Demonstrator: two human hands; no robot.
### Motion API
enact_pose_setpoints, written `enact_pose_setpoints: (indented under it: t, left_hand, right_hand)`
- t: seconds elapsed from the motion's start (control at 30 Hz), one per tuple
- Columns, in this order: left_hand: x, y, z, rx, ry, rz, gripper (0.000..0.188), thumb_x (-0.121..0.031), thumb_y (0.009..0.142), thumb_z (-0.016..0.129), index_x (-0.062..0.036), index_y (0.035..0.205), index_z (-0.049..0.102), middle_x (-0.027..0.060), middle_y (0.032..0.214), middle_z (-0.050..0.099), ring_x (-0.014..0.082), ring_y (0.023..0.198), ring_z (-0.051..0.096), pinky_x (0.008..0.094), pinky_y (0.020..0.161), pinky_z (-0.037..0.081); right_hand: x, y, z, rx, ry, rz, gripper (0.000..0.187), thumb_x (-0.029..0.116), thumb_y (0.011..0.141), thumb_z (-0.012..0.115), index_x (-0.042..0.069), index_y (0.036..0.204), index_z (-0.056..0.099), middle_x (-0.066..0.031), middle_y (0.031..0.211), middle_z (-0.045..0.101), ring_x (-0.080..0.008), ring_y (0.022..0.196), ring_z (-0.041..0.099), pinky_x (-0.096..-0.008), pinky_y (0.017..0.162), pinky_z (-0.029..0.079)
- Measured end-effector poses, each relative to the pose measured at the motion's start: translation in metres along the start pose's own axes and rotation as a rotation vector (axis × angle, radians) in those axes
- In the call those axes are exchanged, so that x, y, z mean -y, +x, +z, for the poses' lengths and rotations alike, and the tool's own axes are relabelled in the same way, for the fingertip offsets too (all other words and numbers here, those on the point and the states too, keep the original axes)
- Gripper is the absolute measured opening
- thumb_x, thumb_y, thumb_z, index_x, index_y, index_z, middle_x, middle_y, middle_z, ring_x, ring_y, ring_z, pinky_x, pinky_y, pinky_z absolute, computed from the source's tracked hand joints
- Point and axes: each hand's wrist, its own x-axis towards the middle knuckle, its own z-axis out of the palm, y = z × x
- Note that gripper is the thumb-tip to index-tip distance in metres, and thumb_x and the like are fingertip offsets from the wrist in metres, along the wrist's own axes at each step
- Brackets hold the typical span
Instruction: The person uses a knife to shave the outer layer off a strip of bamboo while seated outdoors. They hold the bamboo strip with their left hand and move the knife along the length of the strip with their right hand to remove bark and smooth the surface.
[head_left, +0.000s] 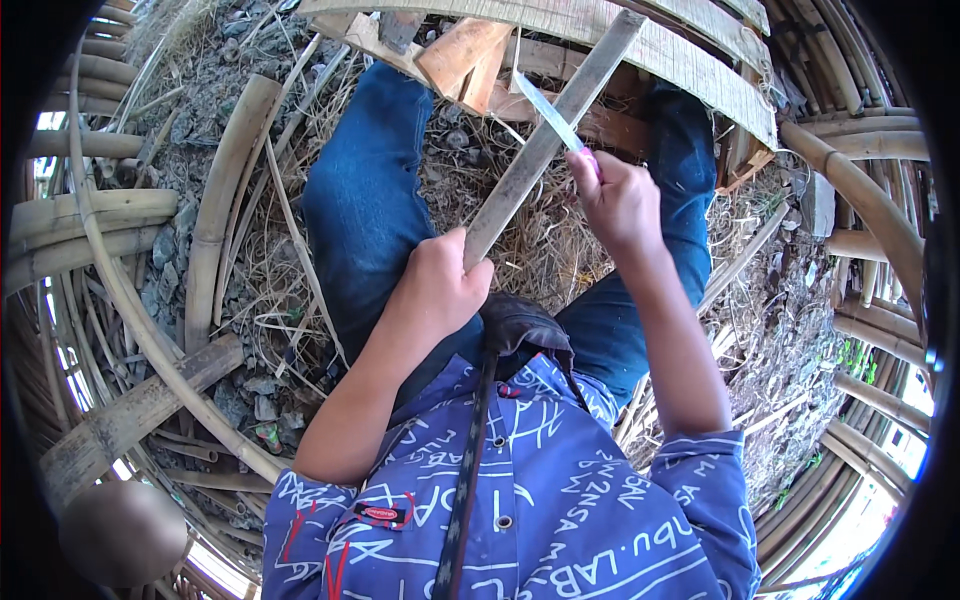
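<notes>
My left hand (436,285) is closed round the near end of a long, flat greyish bamboo slat (525,168). The slat slants away to the right, its far end over a low wooden frame topped with pale slats (690,70). In my right hand (618,195) is a knife (550,112) with a bright blade and a pink handle, mostly hidden by the fingers. The blade crosses the slat near its middle, tip pointing up and left; whether its edge touches the slat I cannot tell.
Dry shavings and straw (520,230) cover the ground between my knees. On the left lie a split bamboo piece (225,200), a wide plank (140,420) and grey stones. Bamboo poles (870,200) line the right side. A wooden block (465,60) stands at the frame.
</notes>
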Motion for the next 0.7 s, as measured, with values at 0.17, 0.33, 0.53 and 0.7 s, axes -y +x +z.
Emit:
enact_pose_setpoints:
  t: [0.17, 0.33, 0.53, 0.7]
  left_hand:
    - [0.008, 0.000, 0.005, -0.012, -0.038, 0.019, 0.016, -0.008, 0.078, 0.055, 0.0076, 0.080, 0.054, 0.0234, 0.060, 0.054, 0.0296, 0.054, 0.059, 0.0407, 0.053, 0.044]
    - [0.002, -0.002, 0.001, 0.012, -0.115, -0.006, 0.015, -0.007, 0.077, 0.055, 0.0072, 0.079, 0.053, 0.0224, 0.059, 0.053, 0.0276, 0.054, 0.059, 0.0406, 0.053, 0.044]
    - [-0.003, -0.002, -0.001, 0.014, -0.035, -0.034, 0.018, -0.010, 0.079, 0.056, 0.0080, 0.080, 0.054, 0.0296, 0.065, 0.057, 0.0461, 0.068, 0.061, 0.0468, 0.058, 0.047]
    - [0.002, -0.003, -0.001, 0.033, -0.072, -0.025, 0.018, -0.010, 0.078, 0.055, 0.0081, 0.079, 0.054, 0.0286, 0.064, 0.057, 0.0451, 0.066, 0.061, 0.0465, 0.058, 0.048]
  right_hand:
    - [-0.003, -0.019, 0.009, 0.050, 0.010, -0.206, 0.042, 0.037, 0.092, 0.062, 0.002, 0.068, 0.062, -0.0172, 0.055, 0.053, -0.0330, 0.048, 0.055, -0.0412, 0.051, 0.046]
    - [0.001, 0.015, -0.002, 0.035, 0.104, 0.119, 0.052, 0.049, 0.090, 0.060, 0.004, 0.067, 0.063, -0.0207, 0.060, 0.059, -0.0405, 0.059, 0.061, -0.0468, 0.058, 0.049]
    - [-0.021, 0.031, -0.013, -0.021, 0.004, 0.124, 0.049, 0.050, 0.089, 0.060, 0.006, 0.067, 0.062, -0.0183, 0.059, 0.059, -0.0398, 0.059, 0.061, -0.0473, 0.056, 0.049]
    - [-0.013, 0.015, -0.007, 0.035, -0.053, -0.089, 0.050, 0.047, 0.093, 0.055, 0.005, 0.067, 0.062, -0.0185, 0.060, 0.059, -0.0397, 0.060, 0.061, -0.0466, 0.055, 0.049]
